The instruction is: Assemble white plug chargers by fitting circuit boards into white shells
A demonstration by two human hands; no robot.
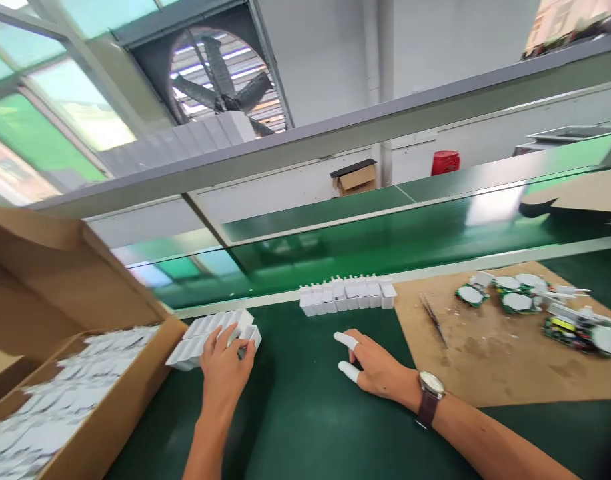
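Observation:
My left hand [225, 363] reaches to a block of white plastic cases [205, 333] set in two rows on the green tabletop. Its thumb and forefinger are closed on the white plastic case [254, 335] at the right end, and the other fingers lie over the cases beside it. My right hand [368, 363] hovers over or rests on the bare green surface, holding nothing. Its thumb and forefinger are apart and wear white finger cots [346, 341]. Beyond it stands a row of smaller white plastic parts [346, 297] with little prongs on top.
An open cardboard box [150, 373] full of white pieces stands at the left. On the right, a brown board [465, 373] bears tweezers [433, 320] and several circuit boards with round white pads [519, 302]. A raised ledge [285, 293] runs along the table's back.

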